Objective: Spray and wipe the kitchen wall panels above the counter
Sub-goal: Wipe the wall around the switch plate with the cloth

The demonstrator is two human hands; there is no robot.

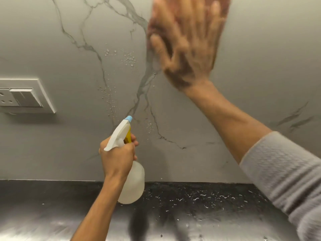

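The wall panel [251, 54] is pale marble with grey veins, and water droplets [128, 57] cling to it near the middle. My left hand [118, 157] grips the neck of a translucent spray bottle [133, 185] with a white head, yellow trigger and blue nozzle, aimed at the wall. High up, my right hand [187, 44] lies flat with spread fingers, pressing a brownish cloth [224, 7] against the panel. The hand and cloth are motion-blurred, and most of the cloth is hidden behind the hand.
A white socket and switch plate [22, 96] sticks out from the wall at the left. Below the panel runs a dark, glossy counter [208, 202] speckled with water drops. My grey sleeve [286, 171] crosses the right side.
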